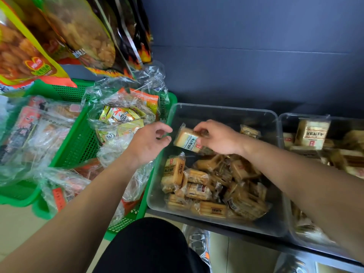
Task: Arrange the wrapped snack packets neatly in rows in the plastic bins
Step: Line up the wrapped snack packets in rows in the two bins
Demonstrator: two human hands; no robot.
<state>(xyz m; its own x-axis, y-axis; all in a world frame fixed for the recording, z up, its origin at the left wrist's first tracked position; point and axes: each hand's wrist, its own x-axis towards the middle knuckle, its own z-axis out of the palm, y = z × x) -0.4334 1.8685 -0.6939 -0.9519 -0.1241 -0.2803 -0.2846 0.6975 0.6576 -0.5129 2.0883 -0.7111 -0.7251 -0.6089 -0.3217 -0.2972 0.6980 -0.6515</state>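
Knee: black trouser leg right at the bottom, pale tiled floor on its left, a grey shoe just beside it on the right
Left hand: hovers over the spot where the green basket meets the clear bin, fingers loosely curled, nothing in it
Right hand: fingertips and thumb pinch one wrapped snack packet, held tilted above the back-left part of the clear bin
Clear bin: back half shows bare bottom, front half is a jumbled heap of packets (they lie every which way, some label up, some barcode up)
Second bin: right up against the first on its right, also clear, more of the same stuff piled loose, with an upright packet at the back
Green basket: mesh plastic, left of the clear bin and touching it, stuffed with crinkly clear bags of other snacks
Shelf: dark ledge, both bins sit on it, raised off the floor
Hanging bags: big glossy snack bags top left, above the basket
Wall: flat dark blue-grey behind the bins, one horizontal seam across it
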